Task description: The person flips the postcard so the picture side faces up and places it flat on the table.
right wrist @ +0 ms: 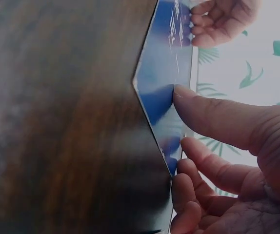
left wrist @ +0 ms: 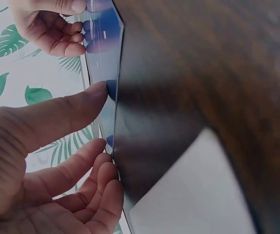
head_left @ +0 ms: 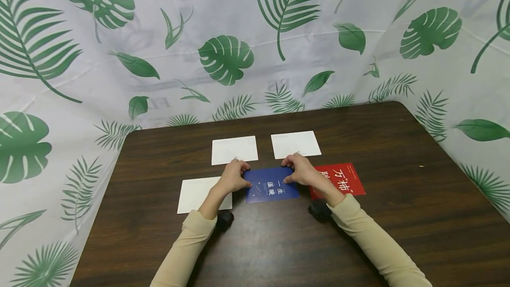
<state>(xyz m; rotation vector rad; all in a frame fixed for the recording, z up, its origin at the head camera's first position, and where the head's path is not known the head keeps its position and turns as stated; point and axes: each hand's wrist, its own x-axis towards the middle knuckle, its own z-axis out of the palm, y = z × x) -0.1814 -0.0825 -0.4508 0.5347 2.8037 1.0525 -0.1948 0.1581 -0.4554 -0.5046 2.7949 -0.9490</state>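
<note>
A blue card (head_left: 264, 191) with white characters lies on the dark table, between the two hands. My left hand (head_left: 233, 176) holds it at the left side, thumb on the glossy face and curled fingers by the far left corner. At the opposite side my right hand (head_left: 300, 171) holds it the same way, thumb (right wrist: 213, 114) on its face. Under the right wrist a red card (head_left: 348, 180) with white characters is partly covered. A white card (head_left: 195, 196) lies beside the left hand, its right part behind the wrist.
Two more white cards, one at back left (head_left: 234, 149) and one at back right (head_left: 296, 144), lie beyond the hands. The brown table (head_left: 398, 145) meets a leaf-patterned cloth (head_left: 159, 34) at its far edge. Dark wrist-worn devices (head_left: 320, 211) sit under both wrists.
</note>
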